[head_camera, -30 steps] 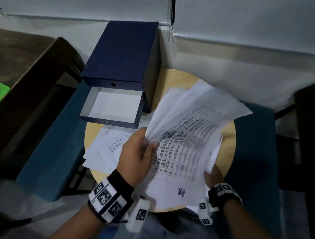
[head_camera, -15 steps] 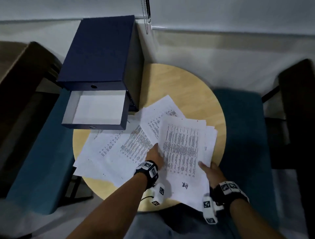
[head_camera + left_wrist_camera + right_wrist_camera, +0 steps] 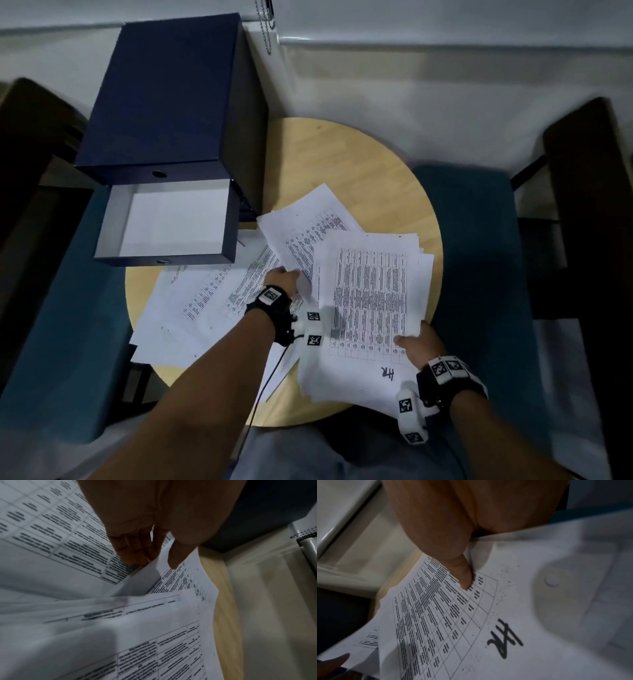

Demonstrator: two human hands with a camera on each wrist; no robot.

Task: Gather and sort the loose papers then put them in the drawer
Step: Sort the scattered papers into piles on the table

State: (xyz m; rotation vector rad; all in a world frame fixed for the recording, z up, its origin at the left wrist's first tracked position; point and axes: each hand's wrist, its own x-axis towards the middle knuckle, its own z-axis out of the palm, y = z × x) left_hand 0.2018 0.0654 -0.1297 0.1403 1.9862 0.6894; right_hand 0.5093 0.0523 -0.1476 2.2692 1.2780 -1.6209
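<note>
The right hand (image 3: 416, 346) pinches the stack of papers (image 3: 368, 301) at the round table's (image 3: 376, 171) near edge, thumb on top. The left hand (image 3: 282, 277) pinches a loose sheet (image 3: 301, 222) mid-table. The open drawer (image 3: 171, 222) juts over the left edge.
</note>
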